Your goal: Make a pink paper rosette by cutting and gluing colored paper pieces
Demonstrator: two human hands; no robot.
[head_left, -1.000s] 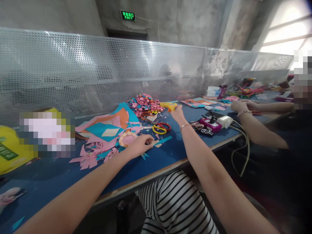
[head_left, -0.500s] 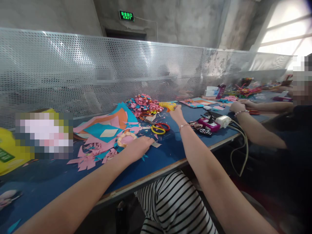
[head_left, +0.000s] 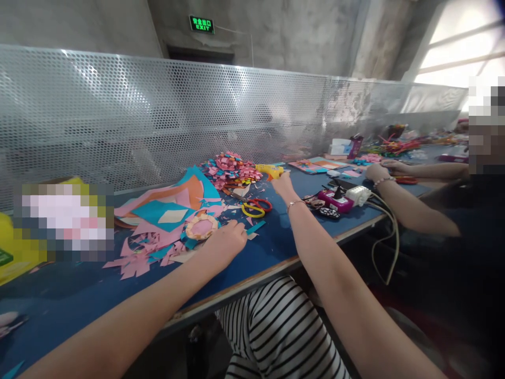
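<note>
My right hand grips a yellow hot glue gun, its nozzle toward the heap of cut paper. Low over the table, my left hand has its fingers closed on a narrow blue paper strip that sticks out to the right. Just left of that hand sits a ring of folded cream paper with a pink centre. Scissors with one yellow and one red handle rest between my hands. A small beige paper piece lies under the strip.
Coloured paper sheets and pink scraps spread to the left. A multicoloured heap of paper pieces stands behind. Rightward are a purple power socket with a cable, and a co-worker's arm. A perforated metal screen borders the table.
A blue paper strip now shows in the fingers of my left hand, which has lifted slightly. My right hand still holds the glue gun in about the same place. The view has shifted a little.
</note>
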